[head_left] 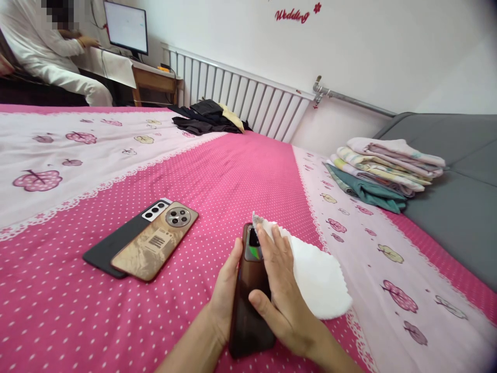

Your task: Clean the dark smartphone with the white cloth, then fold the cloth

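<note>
A brown phone (251, 305) is flanked by the left hand (225, 290) and the right hand (283, 290) over a pink dotted bedspread (217, 176).
Far left, beyond the brown phone, a person (42, 46) in white is seated by a desk (155, 79) with a monitor (126, 28). Nearer on its left, a black phone (116, 243) is partly overlapped by a gold phone (155, 254), both laid cameras up. Well beyond it, dark clothes (204, 116) are heaped. Its left edge is lined by the left thumb; the other fingers are hidden, so whether it is clamped cannot be told. Its right side is covered by the right hand, laid flat, fingers straight, thumb spread. Behind those fingers, a white cloth (320, 280) is spread rightward. Farther right, folded fabrics (384, 166) are stacked.
</note>
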Tool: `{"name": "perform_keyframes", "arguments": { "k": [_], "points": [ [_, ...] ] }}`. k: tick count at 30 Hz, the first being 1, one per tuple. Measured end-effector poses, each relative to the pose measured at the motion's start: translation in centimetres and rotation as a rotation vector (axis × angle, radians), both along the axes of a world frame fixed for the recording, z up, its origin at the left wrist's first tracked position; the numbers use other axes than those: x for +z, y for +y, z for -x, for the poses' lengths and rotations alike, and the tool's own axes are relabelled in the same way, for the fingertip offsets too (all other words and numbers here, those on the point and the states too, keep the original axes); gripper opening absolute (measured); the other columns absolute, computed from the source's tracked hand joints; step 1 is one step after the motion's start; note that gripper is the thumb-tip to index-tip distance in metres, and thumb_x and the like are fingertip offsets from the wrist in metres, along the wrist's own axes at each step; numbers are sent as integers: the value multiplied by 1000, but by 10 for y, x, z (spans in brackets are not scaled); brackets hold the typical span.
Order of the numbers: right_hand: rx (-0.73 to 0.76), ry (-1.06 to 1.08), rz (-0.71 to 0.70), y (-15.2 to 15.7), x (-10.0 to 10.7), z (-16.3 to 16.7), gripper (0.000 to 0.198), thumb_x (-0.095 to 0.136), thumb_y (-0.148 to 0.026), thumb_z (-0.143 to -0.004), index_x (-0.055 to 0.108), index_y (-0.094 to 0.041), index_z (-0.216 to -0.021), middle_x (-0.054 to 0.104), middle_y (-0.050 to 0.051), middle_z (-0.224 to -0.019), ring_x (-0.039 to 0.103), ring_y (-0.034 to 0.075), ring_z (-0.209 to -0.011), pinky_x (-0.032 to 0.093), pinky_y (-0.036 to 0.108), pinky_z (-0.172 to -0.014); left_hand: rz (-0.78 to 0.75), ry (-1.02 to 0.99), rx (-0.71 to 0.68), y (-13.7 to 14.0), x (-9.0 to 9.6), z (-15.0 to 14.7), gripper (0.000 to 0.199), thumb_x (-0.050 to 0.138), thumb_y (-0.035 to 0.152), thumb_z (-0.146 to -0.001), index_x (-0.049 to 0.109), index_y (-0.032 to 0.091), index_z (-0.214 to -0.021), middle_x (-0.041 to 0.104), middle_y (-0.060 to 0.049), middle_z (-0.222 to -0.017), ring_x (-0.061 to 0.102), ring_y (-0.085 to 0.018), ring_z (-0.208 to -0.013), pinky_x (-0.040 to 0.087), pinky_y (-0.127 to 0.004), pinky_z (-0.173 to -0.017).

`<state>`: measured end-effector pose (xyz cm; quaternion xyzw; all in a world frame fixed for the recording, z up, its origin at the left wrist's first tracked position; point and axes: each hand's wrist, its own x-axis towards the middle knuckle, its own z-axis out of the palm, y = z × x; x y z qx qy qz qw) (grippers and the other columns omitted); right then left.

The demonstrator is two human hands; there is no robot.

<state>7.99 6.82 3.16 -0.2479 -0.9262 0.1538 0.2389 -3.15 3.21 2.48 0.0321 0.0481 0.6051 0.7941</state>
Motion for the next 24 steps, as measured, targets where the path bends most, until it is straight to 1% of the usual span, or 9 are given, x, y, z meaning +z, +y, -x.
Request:
{"name": "perform_keyframes", "arguments": {
  "k": [5, 8, 11, 13, 15, 18, 21, 24],
  "points": [
    [54, -19, 40, -2, 2, 1, 69, 30, -49, -92, -2, -19, -145, 5, 3, -153, 0, 25, -139, 6, 52, -112, 2, -17, 53, 0, -1, 8, 56, 40, 55, -86, 56, 14, -120, 67, -10, -106, 55, -26, -110, 34, -35, -100],
    [116, -43, 53, -3, 4, 1, 67, 35, -47, -92, 5, -21, -146, 15, 3, -151, 8, 23, -138, 11, 48, -113, 26, -36, 77, 0, -3, 15, 57, 40, 58, -84, 60, 12, -112, 67, -10, -101, 58, -26, -105, 36, -36, -99],
    [174, -38, 44, -4, 7, 1, 62, 41, -43, -91, 18, -21, -144, 29, 4, -147, 20, 22, -136, 18, 45, -112, 38, -55, 75, 0, -3, 21, 60, 42, 61, -82, 61, 11, -108, 67, -12, -100, 59, -27, -103, 37, -37, -98],
    [219, -6, 57, -4, 10, 3, 56, 43, -39, -90, 28, -21, -141, 38, 5, -142, 30, 21, -132, 23, 43, -110, 12, -70, 69, 0, -2, 23, 66, 42, 64, -80, 59, 8, -112, 66, -14, -102, 59, -28, -103, 36, -38, -98],
    [292, 43, 102, -6, 14, 4, 46, 42, -32, -92, 37, -22, -136, 48, 4, -134, 41, 18, -125, 30, 39, -108, -23, -82, 46, 1, -3, 25, 75, 40, 67, -79, 53, 5, -119, 64, -16, -107, 57, -28, -106, 34, -37, -100],
    [442, 74, 212, -10, 24, 7, 34, 40, -22, -92, 51, -21, -124, 62, 0, -119, 53, 10, -112, 38, 29, -100, -51, -70, 12, 3, -8, 27, 89, 32, 74, -76, 47, 1, -125, 61, -18, -113, 53, -29, -113, 32, -36, -101],
    [562, 28, 296, -15, 33, 9, 32, 35, -16, -92, 59, -21, -114, 66, -3, -111, 56, 5, -107, 41, 21, -96, -56, -25, 18, 7, -13, 28, 96, 27, 77, -74, 44, -2, -127, 59, -20, -117, 50, -32, -116, 32, -39, -101],
    [623, -15, 314, -17, 32, 9, 36, 32, -15, -92, 57, -23, -117, 65, -5, -112, 54, 3, -110, 40, 18, -96, -33, 3, -12, 11, -14, 27, 93, 33, 74, -75, 43, -2, -127, 60, -22, -115, 55, -31, -110, 38, -40, -96]
  ]
}}
